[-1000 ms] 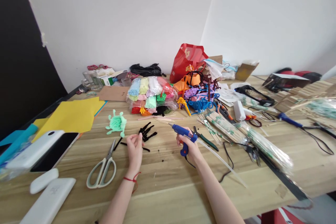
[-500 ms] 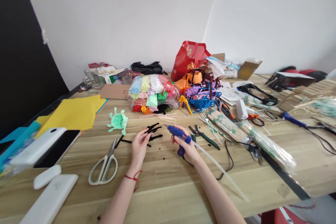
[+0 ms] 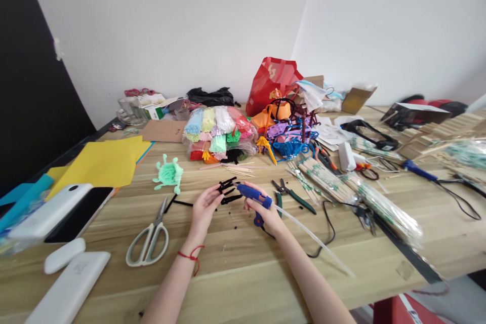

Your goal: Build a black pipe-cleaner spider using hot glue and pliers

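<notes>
My left hand (image 3: pixel 204 208) pinches a branched piece of black pipe cleaners (image 3: pixel 232 199) between thumb and fingers, its several prongs pointing right. Wrapped in my right hand (image 3: pixel 269 215) is a blue hot glue gun (image 3: pixel 250 193). A long clear glue stick (image 3: pixel 315 238) juts from its back, and its nozzle sits at or very near the black prongs; contact is hard to tell. Left of my hands lie a mint-green fuzzy pipe-cleaner figure (image 3: pixel 169 174), loose black pipe cleaners (image 3: pixel 183 203) and white-handled scissors (image 3: pixel 149 243). Green-handled pliers (image 3: pixel 301 201) rest beyond my right hand.
Bagged coloured pipe cleaners (image 3: pixel 218 131) and a red bag (image 3: pixel 271 83) stand at the back. Bundled sticks (image 3: pixel 328 179) and a black cord (image 3: pixel 329 235) lie to the right. Yellow sheets (image 3: pixel 100 164), a phone (image 3: pixel 79 212) and a white power bank (image 3: pixel 72 286) occupy the left.
The left hand has shifted slightly right with the black pipe cleaners, and the glue gun's nozzle is now closer to them. The whole view has drifted a little.
</notes>
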`<action>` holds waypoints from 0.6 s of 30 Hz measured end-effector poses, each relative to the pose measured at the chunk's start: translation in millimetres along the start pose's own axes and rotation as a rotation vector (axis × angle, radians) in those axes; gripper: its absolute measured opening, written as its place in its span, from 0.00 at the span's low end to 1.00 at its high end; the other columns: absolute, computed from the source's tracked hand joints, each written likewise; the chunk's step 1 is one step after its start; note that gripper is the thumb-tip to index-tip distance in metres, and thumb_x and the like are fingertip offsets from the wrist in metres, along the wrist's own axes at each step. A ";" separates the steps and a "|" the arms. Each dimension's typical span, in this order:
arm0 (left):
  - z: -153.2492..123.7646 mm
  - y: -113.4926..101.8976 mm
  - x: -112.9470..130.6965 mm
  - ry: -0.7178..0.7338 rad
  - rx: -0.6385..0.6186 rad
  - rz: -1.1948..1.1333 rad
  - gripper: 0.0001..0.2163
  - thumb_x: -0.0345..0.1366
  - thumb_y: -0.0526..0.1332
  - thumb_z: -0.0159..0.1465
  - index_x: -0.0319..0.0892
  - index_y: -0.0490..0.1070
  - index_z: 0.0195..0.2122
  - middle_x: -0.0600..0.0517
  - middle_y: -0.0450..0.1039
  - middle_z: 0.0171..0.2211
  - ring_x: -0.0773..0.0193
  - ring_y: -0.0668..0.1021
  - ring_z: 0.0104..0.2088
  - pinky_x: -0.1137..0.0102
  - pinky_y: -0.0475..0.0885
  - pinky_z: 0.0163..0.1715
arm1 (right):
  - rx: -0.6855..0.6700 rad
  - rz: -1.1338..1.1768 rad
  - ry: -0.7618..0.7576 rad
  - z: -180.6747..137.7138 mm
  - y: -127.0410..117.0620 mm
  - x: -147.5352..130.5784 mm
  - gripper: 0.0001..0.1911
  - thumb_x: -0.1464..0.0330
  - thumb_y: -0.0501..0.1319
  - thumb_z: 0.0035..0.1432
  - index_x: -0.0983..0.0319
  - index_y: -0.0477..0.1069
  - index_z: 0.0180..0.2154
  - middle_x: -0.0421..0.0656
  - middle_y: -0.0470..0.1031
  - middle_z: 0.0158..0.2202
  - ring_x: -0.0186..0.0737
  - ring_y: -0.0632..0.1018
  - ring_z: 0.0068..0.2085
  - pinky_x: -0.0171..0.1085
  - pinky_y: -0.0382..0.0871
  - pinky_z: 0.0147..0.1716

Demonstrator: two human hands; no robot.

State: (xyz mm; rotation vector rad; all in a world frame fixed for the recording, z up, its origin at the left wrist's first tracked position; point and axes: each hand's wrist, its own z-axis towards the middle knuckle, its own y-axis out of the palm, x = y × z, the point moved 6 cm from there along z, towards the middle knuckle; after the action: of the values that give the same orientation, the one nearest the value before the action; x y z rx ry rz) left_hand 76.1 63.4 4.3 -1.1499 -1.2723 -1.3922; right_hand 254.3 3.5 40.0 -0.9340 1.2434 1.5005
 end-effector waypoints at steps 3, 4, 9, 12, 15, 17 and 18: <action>-1.4 2.1 0.8 0.004 -0.020 0.018 0.20 0.39 0.68 0.51 0.38 0.73 0.45 0.43 0.79 0.40 0.57 0.79 0.42 0.62 0.71 0.48 | 0.089 -0.078 -0.056 1.6 -5.7 -0.7 0.24 0.66 0.63 0.53 0.57 0.66 0.52 0.40 0.75 0.34 0.34 0.75 0.29 0.38 0.71 0.35; -1.9 2.6 1.0 0.005 -0.021 0.018 0.20 0.39 0.68 0.51 0.38 0.73 0.45 0.43 0.79 0.40 0.57 0.79 0.42 0.62 0.71 0.48 | 0.133 -0.124 -0.077 1.9 -8.3 -1.7 0.24 0.66 0.64 0.53 0.57 0.66 0.52 0.42 0.76 0.38 0.35 0.76 0.31 0.39 0.71 0.37; -4.1 7.0 1.1 -0.011 -0.059 -0.004 0.22 0.37 0.68 0.51 0.38 0.72 0.48 0.42 0.77 0.44 0.57 0.77 0.48 0.61 0.69 0.52 | 0.241 -0.248 -0.123 3.5 -14.3 -2.6 0.25 0.66 0.65 0.50 0.58 0.67 0.51 0.48 0.72 0.50 0.42 0.78 0.41 0.45 0.70 0.47; -4.5 9.8 -1.2 -0.029 -0.097 -0.027 0.26 0.36 0.69 0.48 0.38 0.71 0.49 0.43 0.77 0.45 0.56 0.77 0.48 0.60 0.70 0.52 | 0.207 -0.201 -0.127 4.7 -13.5 2.5 0.28 0.66 0.66 0.49 0.58 0.65 0.53 0.48 0.73 0.47 0.44 0.78 0.43 0.46 0.71 0.45; -4.3 11.2 -3.9 -0.040 -0.116 -0.032 0.26 0.36 0.69 0.48 0.39 0.71 0.50 0.43 0.76 0.45 0.57 0.78 0.46 0.60 0.70 0.51 | 0.171 -0.213 -0.159 4.7 -12.7 5.5 0.32 0.69 0.68 0.46 0.58 0.63 0.53 0.46 0.74 0.41 0.42 0.77 0.41 0.45 0.71 0.45; -4.5 11.8 -4.6 -0.044 -0.121 -0.034 0.26 0.36 0.69 0.49 0.38 0.70 0.50 0.43 0.76 0.45 0.57 0.78 0.45 0.60 0.70 0.51 | 0.152 -0.230 -0.177 4.7 -12.0 6.2 0.32 0.70 0.68 0.46 0.57 0.63 0.53 0.44 0.74 0.38 0.40 0.77 0.37 0.44 0.72 0.43; -4.8 12.1 -4.5 -0.044 -0.123 -0.035 0.26 0.36 0.69 0.49 0.38 0.70 0.50 0.43 0.76 0.45 0.58 0.78 0.45 0.60 0.70 0.51 | 0.146 -0.235 -0.182 4.7 -11.7 6.3 0.31 0.71 0.67 0.46 0.57 0.63 0.53 0.44 0.73 0.38 0.40 0.77 0.36 0.43 0.72 0.42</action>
State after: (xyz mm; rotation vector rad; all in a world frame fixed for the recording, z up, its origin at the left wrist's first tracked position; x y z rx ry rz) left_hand 88.5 58.0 1.6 -1.2523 -1.2572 -1.4953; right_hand 263.9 9.8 31.9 -0.7980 1.0572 1.2630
